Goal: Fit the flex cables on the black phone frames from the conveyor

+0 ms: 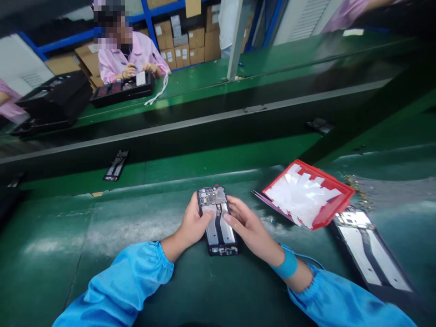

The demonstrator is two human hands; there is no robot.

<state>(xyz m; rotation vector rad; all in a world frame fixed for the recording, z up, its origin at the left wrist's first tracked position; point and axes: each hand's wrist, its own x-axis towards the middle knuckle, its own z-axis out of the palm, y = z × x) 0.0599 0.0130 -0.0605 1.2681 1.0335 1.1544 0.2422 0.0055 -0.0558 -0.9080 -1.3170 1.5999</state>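
An opened smartphone (220, 227), its circuit board and silvery battery showing, lies upright in front of me between both hands. My left hand (195, 221) wraps its left edge, thumb resting on the battery. At the right edge, my right hand (250, 227) grips it, thumb tip on the battery close to the dark flex cable (219, 220). Fingers behind the phone are partly hidden. A blue wrist strap (286, 263) with a cord circles my right wrist. Just right of that hand sits a red tray (340, 202) holding white strips.
Another opened phone (371, 254) lies at the right, beside the tray. One more phone (116, 165) rests farther off at the left, and another (320, 126) at the back right. Across the green bench (112, 218), a co-worker in pink (139, 47) handles things over a black case (119, 93).
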